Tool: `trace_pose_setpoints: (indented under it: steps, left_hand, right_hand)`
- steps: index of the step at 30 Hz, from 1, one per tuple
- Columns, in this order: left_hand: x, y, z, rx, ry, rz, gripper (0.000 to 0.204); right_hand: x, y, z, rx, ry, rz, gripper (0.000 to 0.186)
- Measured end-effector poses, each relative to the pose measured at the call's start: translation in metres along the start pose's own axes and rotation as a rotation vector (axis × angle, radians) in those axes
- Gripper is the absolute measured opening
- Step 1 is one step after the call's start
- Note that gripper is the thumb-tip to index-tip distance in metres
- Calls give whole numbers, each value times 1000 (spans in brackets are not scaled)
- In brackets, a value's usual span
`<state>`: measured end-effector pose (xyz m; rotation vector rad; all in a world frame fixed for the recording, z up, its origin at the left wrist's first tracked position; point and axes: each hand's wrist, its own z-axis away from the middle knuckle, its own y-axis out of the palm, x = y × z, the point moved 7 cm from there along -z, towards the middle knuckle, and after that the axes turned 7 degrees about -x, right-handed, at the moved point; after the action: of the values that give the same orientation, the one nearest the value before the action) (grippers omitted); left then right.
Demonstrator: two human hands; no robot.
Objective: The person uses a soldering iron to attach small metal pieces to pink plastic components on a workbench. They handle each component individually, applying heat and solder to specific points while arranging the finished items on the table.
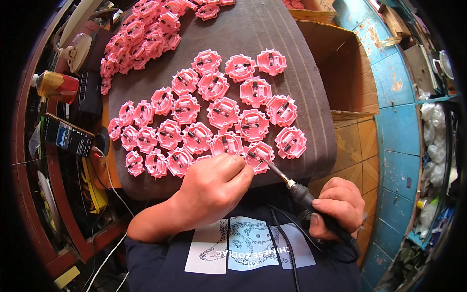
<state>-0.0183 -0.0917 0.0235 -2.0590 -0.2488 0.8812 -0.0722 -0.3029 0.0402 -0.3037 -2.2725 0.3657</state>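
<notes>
1. Dark cloth [309,78] is spread under the work; at the far left a red and gold can [61,87] and a lit phone [67,134] are seen; if the white cord [113,182] were snagged, the phone could be pulled down.
2. At the cloth's top left, a heap of pink parts [146,36] is piled; it could be spilled by a bump.
3. Toward the middle, rows of round pink parts [223,113] are laid close together; they could be nudged by a wrist.
4. Below them, the left hand [214,182] is held with fingers bent and bunched; its fingertips are hidden, so whether anything is pinched cannot be told.
5. Just beside it, one pink part [256,155] is set near the cloth's front edge, under the iron's tip; if the tip is hot and slips, the rim could be melted or the fingers burned.
6. By the right hand [340,207], the soldering iron [304,197] is gripped at its black handle; if its cord [354,243] were tugged, the aim could be spoiled.
7. At the far right, a cardboard box [350,73] and blue tiles [399,126] are seen.
</notes>
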Motion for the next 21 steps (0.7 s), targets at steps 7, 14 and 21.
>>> trace_pose_setpoints:
  steps: [7,14,21]
  left_hand:
    - [1,2,-1,-36,16,-2,29]
    - [3,9,-5,-19,9,-5,29]
    - [6,9,-4,-31,0,-9,28]
  right_hand:
    - [2,-2,-3,-3,26,49,29]
    - [1,-1,-2,-5,36,45,31]
    - [0,0,-3,-11,27,27,31]
